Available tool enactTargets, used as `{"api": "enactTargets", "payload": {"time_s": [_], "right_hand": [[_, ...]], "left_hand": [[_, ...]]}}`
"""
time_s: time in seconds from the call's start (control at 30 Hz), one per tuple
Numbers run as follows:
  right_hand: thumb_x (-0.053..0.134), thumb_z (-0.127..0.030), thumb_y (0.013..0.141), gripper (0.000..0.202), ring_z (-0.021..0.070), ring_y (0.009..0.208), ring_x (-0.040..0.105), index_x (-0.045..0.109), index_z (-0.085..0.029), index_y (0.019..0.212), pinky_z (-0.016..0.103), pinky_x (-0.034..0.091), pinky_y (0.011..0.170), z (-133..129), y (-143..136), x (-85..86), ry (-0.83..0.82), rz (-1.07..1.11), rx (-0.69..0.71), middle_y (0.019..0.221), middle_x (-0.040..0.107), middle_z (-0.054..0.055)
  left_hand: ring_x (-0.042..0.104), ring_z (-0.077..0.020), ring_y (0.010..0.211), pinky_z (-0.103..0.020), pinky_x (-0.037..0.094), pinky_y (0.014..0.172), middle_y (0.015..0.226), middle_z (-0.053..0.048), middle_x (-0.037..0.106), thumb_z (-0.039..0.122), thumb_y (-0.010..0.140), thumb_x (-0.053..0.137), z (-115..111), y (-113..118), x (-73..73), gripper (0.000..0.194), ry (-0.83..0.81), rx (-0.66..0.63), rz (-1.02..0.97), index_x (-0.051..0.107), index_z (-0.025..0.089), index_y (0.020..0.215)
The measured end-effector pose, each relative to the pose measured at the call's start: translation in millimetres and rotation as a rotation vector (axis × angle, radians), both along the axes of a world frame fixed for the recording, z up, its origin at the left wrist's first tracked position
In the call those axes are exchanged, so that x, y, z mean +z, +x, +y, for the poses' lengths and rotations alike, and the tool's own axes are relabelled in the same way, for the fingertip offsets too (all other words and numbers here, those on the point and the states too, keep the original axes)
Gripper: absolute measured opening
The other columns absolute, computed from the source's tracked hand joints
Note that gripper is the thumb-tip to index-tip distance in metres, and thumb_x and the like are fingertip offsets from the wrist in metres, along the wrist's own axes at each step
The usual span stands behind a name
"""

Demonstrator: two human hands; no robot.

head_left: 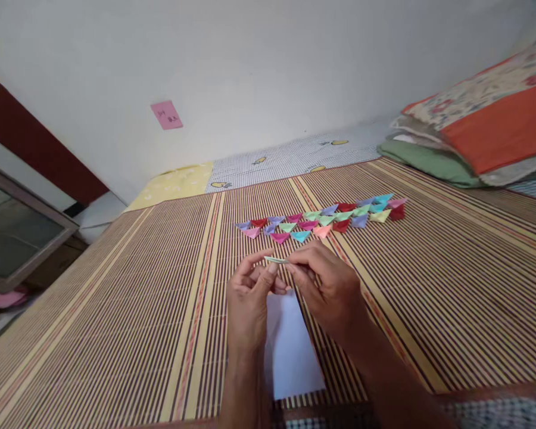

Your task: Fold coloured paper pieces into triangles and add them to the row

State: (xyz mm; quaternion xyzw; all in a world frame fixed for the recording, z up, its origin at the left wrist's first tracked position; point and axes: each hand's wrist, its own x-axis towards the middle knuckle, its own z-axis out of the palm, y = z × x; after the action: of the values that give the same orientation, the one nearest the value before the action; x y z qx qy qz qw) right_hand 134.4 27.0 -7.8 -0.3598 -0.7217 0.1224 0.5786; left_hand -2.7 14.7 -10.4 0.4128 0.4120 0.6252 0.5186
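Between my two hands is a small folded pale green paper piece (276, 260), seen nearly edge-on. My left hand (253, 286) pinches its left end between thumb and fingers. The fingers of my right hand (326, 280) close on its right end. Below them, a white paper sheet (295, 351) lies on the striped mat (156, 310), partly covered by my left hand and forearm. Beyond my fingertips, several small folded paper triangles (300, 236) in pink, red, blue, green and yellow lie in slanting rows on the mat.
Folded bedding (504, 137) is stacked at the back right. A checked cloth (268, 161) and a yellow cloth (174, 185) run along the wall. A pink note (167, 115) is on the wall. A glass-fronted cabinet (18, 226) stands at the left, beyond the mat's edge.
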Motion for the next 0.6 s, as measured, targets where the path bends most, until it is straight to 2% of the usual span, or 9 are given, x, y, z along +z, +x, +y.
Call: {"api": "enactTargets", "payload": {"time_s": [0.1,0.2,0.27,0.33,0.43,0.6], "right_hand": [[0.051,-0.01,0.097,0.019,0.0201,0.087,0.066,0.067,-0.018,0.095,0.034,0.054,0.076,4,1,-7.3,0.119,-0.113,-0.06,0.088,0.068,0.007],[0.053,-0.009,0.097,0.019,0.0208,0.088,0.068,0.07,-0.017,0.098,0.034,0.056,0.077,5,0,-11.9,0.14,-0.146,-0.095,0.091,0.07,0.009],[0.055,-0.007,0.096,0.02,0.0199,0.089,0.069,0.071,-0.017,0.1,0.033,0.056,0.078,3,-2,-11.0,0.136,-0.078,-0.072,0.092,0.07,0.008],[0.059,-0.006,0.094,0.019,0.0178,0.089,0.069,0.071,-0.019,0.099,0.031,0.056,0.078,0,-5,-7.6,0.074,0.058,-0.024,0.092,0.071,0.006],[0.066,-0.006,0.089,0.016,0.0145,0.085,0.069,0.072,-0.021,0.093,0.026,0.055,0.074,-4,-9,-2.0,-0.101,0.239,0.069,0.089,0.072,0.001],[0.072,-0.01,0.085,0.012,0.0146,0.082,0.07,0.074,-0.022,0.089,0.027,0.055,0.072,-5,-10,-1.2,-0.259,0.324,0.183,0.088,0.074,0.0]], "left_hand": [[0.066,-0.0095,0.062,-0.021,0.055,0.068,0.072,0.002,0.073,0.025,0.086,0.075,-5,-4,8.1,0.026,0.029,0.041,0.071,0.071,0.023,0.111],[0.072,-0.0125,0.074,-0.024,0.057,0.075,0.083,-0.002,0.077,0.022,0.085,0.075,-8,-8,11.5,0.016,0.078,0.04,0.109,0.074,0.022,0.101],[0.073,-0.0138,0.079,-0.023,0.057,0.076,0.085,-0.002,0.077,0.021,0.086,0.075,-8,-10,10.2,0.009,0.106,0.044,0.134,0.075,0.021,0.094],[0.073,-0.0138,0.082,-0.023,0.057,0.078,0.085,-0.002,0.077,0.02,0.086,0.074,-7,-13,7.1,0.006,0.138,0.057,0.141,0.076,0.022,0.091],[0.072,-0.0128,0.081,-0.021,0.056,0.077,0.087,-0.001,0.077,0.019,0.085,0.076,-6,-17,2.4,0.006,0.157,0.067,0.148,0.077,0.023,0.09],[0.074,-0.0139,0.082,-0.019,0.057,0.074,0.088,-0.003,0.079,0.021,0.08,0.08,-3,-21,0.6,0.009,0.126,0.053,0.094,0.079,0.022,0.089]]}}
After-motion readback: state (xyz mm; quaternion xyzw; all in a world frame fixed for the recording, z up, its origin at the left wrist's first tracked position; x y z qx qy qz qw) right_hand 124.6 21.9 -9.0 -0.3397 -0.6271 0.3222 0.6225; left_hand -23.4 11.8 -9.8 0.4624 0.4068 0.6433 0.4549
